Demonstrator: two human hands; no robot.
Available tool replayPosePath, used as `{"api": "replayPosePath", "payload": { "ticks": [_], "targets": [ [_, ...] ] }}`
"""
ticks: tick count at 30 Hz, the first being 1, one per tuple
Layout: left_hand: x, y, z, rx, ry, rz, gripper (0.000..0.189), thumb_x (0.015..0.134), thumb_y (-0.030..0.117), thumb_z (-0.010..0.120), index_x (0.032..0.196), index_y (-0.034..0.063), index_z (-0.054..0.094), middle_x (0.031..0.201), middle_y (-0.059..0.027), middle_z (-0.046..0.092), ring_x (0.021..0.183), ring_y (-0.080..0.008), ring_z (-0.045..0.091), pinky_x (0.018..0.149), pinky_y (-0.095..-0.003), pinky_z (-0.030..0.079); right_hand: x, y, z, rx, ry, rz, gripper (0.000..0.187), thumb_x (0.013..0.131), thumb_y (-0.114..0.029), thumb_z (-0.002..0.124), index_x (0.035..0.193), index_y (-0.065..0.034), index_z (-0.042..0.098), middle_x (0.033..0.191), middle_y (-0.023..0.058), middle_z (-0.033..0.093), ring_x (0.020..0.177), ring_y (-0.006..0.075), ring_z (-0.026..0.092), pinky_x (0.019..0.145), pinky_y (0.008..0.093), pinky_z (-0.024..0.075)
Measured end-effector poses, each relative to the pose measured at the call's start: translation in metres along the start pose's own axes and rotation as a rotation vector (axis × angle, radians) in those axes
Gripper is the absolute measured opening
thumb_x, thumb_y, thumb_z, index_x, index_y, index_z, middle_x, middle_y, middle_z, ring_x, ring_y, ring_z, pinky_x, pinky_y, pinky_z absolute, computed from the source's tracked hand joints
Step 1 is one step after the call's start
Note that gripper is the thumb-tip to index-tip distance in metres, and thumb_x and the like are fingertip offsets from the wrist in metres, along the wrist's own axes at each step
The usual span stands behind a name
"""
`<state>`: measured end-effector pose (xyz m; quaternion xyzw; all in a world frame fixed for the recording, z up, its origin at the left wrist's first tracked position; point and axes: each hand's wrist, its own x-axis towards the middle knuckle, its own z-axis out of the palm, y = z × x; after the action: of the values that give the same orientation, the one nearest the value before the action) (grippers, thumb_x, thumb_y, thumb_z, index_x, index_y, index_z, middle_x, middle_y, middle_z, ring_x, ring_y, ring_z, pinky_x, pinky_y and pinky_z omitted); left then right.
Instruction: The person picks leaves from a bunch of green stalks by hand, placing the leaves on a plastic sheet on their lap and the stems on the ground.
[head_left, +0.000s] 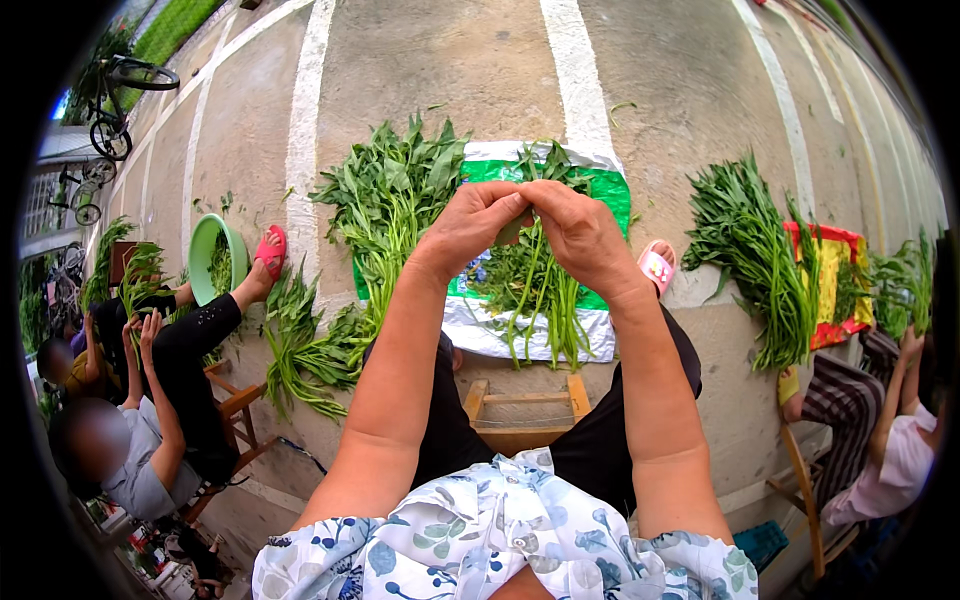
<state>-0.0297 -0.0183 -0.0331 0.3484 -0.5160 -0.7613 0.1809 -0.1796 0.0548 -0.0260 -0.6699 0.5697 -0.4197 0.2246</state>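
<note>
My left hand (474, 219) and my right hand (576, 229) meet at the fingertips in front of me, both pinching a green leaf (511, 229). Beneath them a green and white plastic sack (487, 341) lies flat on the pavement. A large heap of leafy green stems (397, 195) covers its left side and spills past it. Thin green stems (566, 330) and small loose greens (502, 277) lie on its middle and right, partly hidden by my hands.
A wooden stool (517, 437) is between my legs. At left, a person (150, 450) holds stems beside a green basin (196, 259); more greens (300, 360) lie between us. At right, another person (892, 465) sits near a pile of greens (772, 277) and a red-yellow sack (829, 330).
</note>
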Motion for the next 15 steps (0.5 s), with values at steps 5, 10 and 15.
{"api": "replayPosePath", "payload": {
  "ticks": [5, 10, 15],
  "targets": [
    [-0.001, 0.002, 0.001, 0.087, 0.007, -0.004, 0.018, 0.090, 0.016, 0.054, 0.093, 0.0015, 0.065, 0.068, 0.0056, 0.052, 0.059, -0.0030, 0.043, 0.052, -0.0203, 0.036, 0.001, 0.000, -0.001, -0.241, 0.035, -0.105, 0.023, 0.075, -0.002, 0.053, 0.097, -0.0064, 0.057, 0.083, 0.0091, 0.062, 0.071, 0.0274, 0.061, 0.059, 0.0365, 0.0476],
    [0.007, 0.008, 0.013, 0.259, 0.034, -0.021, 0.017, 0.088, 0.016, 0.058, 0.088, 0.0002, 0.064, 0.068, 0.0065, 0.052, 0.059, -0.0022, 0.042, 0.050, -0.0200, 0.034, -0.006, 0.002, -0.013, -0.324, 0.063, -0.086, 0.020, 0.075, -0.001, 0.052, 0.094, -0.0067, 0.053, 0.073, 0.0105, 0.058, 0.069, 0.0290, 0.060, 0.058, 0.0371, 0.0474],
    [0.003, 0.000, 0.010, 0.168, 0.092, -0.066, 0.010, 0.087, 0.011, 0.058, 0.084, 0.0025, 0.062, 0.071, 0.0062, 0.055, 0.061, -0.0015, 0.045, 0.052, -0.0182, 0.036, -0.014, 0.008, -0.009, -0.137, -0.042, -0.006, 0.026, 0.078, -0.001, 0.050, 0.105, -0.0028, 0.051, 0.082, 0.0155, 0.060, 0.076, 0.0327, 0.060, 0.062, 0.0420, 0.0481]
  ]
}}
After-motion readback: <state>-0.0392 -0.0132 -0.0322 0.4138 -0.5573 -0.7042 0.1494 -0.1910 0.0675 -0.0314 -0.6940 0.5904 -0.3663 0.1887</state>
